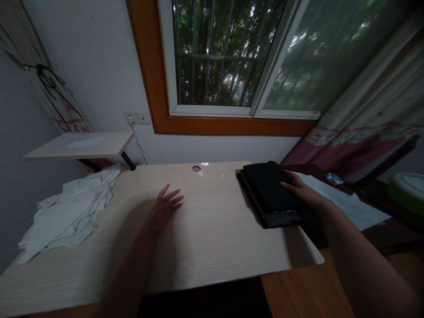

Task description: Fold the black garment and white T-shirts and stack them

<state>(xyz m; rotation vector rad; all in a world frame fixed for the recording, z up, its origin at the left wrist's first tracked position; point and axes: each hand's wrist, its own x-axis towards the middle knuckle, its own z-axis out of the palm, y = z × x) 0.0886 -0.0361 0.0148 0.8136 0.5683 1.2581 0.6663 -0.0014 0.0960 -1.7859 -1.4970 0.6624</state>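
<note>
My left hand [165, 210] hovers over the light wooden desk [205, 247] with its fingers spread and nothing in it. At the desk's right side lies a flat black case [265, 185], which looks like two layers with the upper one slightly offset. My right hand [301, 187] grips the case at its right edge, fingers on the top face; the underside of the grip is hidden. On the left of the desk a crumpled white cloth [73, 212] is spread out, well apart from my left hand.
A small raised shelf [53, 150] on black legs holds a sheet of paper [85, 142]. A cable runs from the wall socket [136, 118] behind the desk. Right of the desk are white sheets [341, 203] and a green container [407, 190]. Curtains flank the window.
</note>
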